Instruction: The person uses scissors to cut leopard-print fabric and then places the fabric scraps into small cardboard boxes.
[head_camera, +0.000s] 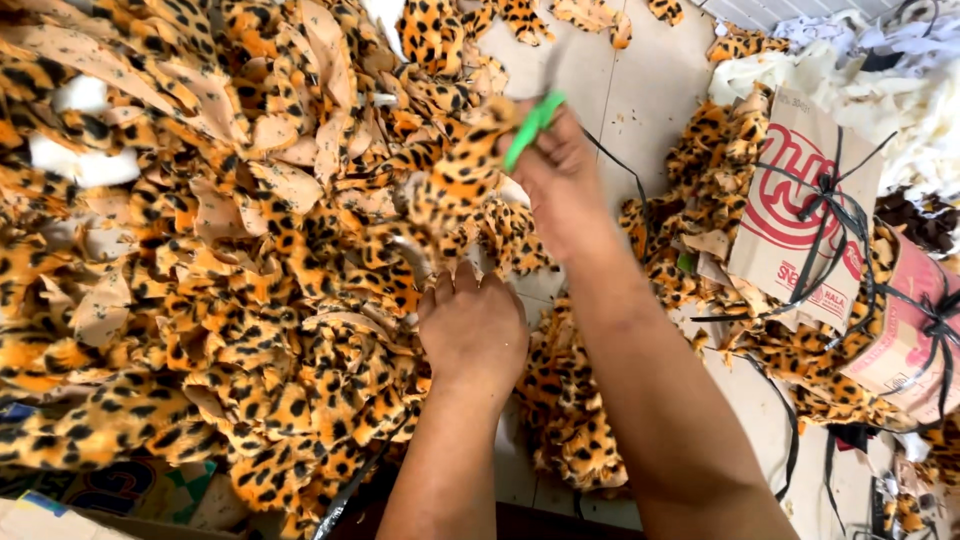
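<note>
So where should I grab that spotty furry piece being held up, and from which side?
Grab the furry piece by its lower end, coming from below on the near side. It hangs up above the pile, with the right hand and green-handled tool busy at its top, so the bottom, near the left hand, looks like the free part.

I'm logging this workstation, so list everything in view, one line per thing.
leopard-print fabric pieces: a large heap, too many to count, orange and black with tan backing, left and centre
green-handled tool: one, green, in the right hand; its blade end is blurred
tied cardboard bundles: two, brown and pink, bound with black straps, right
white stuffing: one pile, cream, top right
tiled floor: pale, top centre
left hand: one, gripping fabric pieces at centre
right hand: one, raised above the heap
</note>
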